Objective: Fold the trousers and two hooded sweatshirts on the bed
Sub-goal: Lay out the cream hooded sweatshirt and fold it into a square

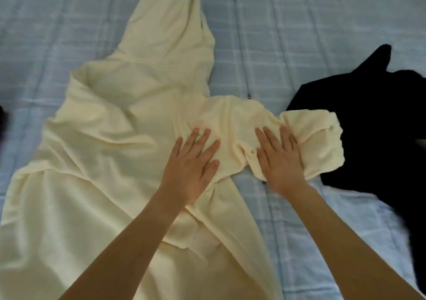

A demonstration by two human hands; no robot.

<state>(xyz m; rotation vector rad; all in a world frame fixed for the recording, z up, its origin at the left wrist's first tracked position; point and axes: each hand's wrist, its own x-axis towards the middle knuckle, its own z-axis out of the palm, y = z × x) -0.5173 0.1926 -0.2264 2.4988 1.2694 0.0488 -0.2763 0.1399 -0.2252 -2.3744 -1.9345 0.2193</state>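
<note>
A cream hooded sweatshirt [110, 138] lies spread on the bed, hood pointing to the far side, body wrinkled. Its right sleeve [309, 138] is bunched up and stretches toward the right. My left hand [193, 161] presses flat on the sweatshirt near the shoulder, fingers straight and spread. My right hand [279, 156] lies flat on the crumpled sleeve, fingers straight. A black garment [368, 126] lies to the right, partly under the sleeve's end; I cannot tell which piece it is.
The bed is covered with a pale blue checked sheet [299, 34]. A dark shape [2, 124] shows at the left edge. Bare sheet lies beyond the hood and between the two garments.
</note>
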